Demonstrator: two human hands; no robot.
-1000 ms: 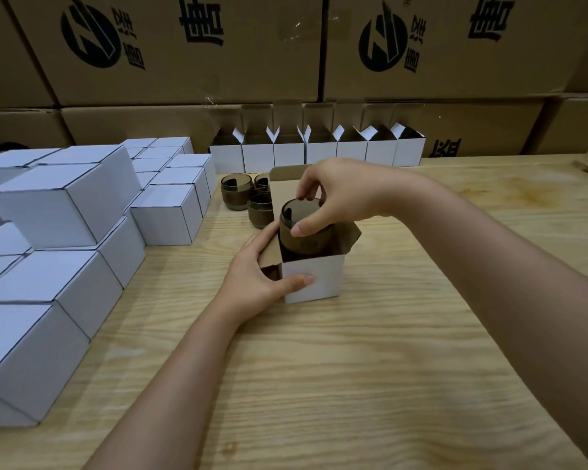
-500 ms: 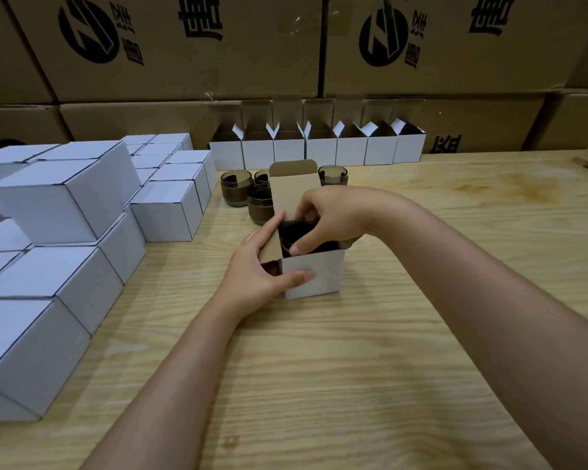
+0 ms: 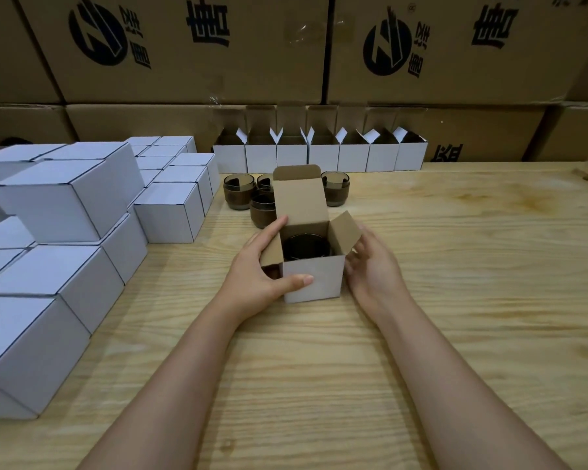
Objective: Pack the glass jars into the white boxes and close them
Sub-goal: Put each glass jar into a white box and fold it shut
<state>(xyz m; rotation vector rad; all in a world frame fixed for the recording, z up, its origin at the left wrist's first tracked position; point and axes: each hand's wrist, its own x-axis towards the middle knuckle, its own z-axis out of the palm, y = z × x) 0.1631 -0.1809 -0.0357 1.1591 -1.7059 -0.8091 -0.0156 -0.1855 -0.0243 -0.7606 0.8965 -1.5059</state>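
1. Since the jar sits fully down inside the white box at frame centre, rim below the walls, I judge that closing is the step in hand.
2. Grip: my left hand clamps the box's left side, thumb across the front face, fingers up behind the left flap. My right hand is slack, fingers nearly straight beside the right wall under the right flap, holding nothing. I can't tell if it touches the wall.
3. Doing it well: fold both side flaps in flat first, then bring the upright lid down and tuck its tab behind the front wall. I'd keep the left thumb low, clear of the slot, and press the box to the table so it doesn't slide.
4. Counts:
   - 1 jar boxed.
   - 4 loose jars just behind the box.
   - 7 open boxes in a row, upper centre.
   - Closed boxes stacked at left: more than a dozen. The stack hides some, so no exact count.
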